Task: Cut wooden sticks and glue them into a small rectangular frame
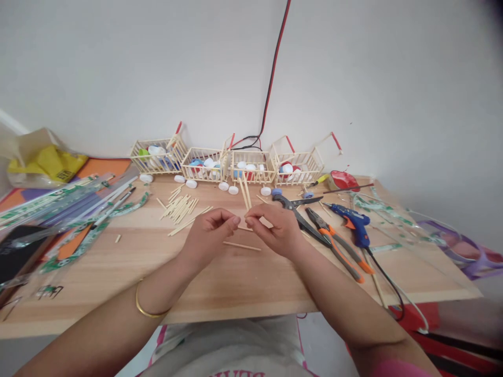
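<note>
My right hand (275, 228) is closed in a pinch above the middle of the table. Two thin wooden sticks (244, 191) rise from its fingertips, their upper ends overlapping a small stick-built cart (253, 166) behind. My left hand (214, 230) faces it with thumb and forefinger pressed together; whatever is between them is too small or hidden to tell. The fingertips of both hands are close but apart. Below them a single stick (242, 246) lies on the wood. Beyond my left hand lies a loose pile of short sticks (179, 208).
More stick carts (159, 157) holding bottle caps line the wall. To the right lie black shears (310, 222), orange-handled pliers (338, 246) and a blue glue gun (356, 222) with its cord. Plastic-wrapped strips (84, 209) and a dark phone-like object (21, 251) cover the left side.
</note>
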A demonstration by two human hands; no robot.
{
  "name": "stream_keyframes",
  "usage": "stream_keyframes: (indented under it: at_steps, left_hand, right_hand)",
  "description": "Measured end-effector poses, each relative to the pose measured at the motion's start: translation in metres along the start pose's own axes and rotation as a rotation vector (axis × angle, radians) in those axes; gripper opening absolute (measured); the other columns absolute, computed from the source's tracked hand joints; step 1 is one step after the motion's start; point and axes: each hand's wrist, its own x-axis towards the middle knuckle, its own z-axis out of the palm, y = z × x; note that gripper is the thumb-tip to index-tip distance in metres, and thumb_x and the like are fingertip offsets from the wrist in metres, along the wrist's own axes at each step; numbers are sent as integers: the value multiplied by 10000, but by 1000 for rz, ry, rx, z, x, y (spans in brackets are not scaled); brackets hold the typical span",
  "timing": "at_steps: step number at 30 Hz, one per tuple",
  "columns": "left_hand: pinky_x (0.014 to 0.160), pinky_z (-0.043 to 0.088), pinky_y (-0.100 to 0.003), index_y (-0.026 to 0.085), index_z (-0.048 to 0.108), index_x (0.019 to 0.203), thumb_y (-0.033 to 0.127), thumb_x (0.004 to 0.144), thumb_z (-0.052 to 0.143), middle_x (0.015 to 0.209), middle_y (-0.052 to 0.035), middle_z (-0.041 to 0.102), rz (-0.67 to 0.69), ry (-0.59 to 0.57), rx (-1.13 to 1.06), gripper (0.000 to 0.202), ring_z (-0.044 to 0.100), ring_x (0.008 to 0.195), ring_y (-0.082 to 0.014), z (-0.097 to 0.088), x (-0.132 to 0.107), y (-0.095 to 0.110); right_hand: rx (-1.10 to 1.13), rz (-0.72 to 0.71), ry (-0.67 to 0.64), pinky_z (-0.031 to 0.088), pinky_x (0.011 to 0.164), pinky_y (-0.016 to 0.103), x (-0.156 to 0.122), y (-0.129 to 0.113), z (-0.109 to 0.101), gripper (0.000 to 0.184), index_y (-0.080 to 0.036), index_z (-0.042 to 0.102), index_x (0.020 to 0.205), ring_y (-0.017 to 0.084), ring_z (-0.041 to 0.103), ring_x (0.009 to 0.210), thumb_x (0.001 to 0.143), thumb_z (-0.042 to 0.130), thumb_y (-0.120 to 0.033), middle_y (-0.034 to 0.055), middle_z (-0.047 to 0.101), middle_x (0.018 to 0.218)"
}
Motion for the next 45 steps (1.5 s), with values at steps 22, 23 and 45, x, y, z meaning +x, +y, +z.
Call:
stream_keyframes:
  at_steps: [22,23,45]
  left_hand:
    - [542,339,-222,159,533,568,309,685,636,526,39,514,-111,4,-21,216,442,519,-88,12,0,-2]
    - [547,342,-222,159,530,564,310,693,630,517,40,513,-118,3,-49,222,440,515,-87,12,0,-2]
    - [531,324,-211,160,535,541,226,693,594,494,51,503,-131,20,-125,176,423,493,-73,10,-2,2]
  right_hand:
    - [-323,-149,-47,390,599,253,-4,3,13,138,-182,549,703,145,534,632,796,474,-113,34,597,634]
    - [-324,-137,-31,390,601,252,-4,3,12,136,-184,546,698,141,534,629,789,478,-109,29,594,629]
    - [-171,-186,-56,478,660,264,-5,3,11,102,-181,589,924,155,601,723,883,496,-191,71,669,787]
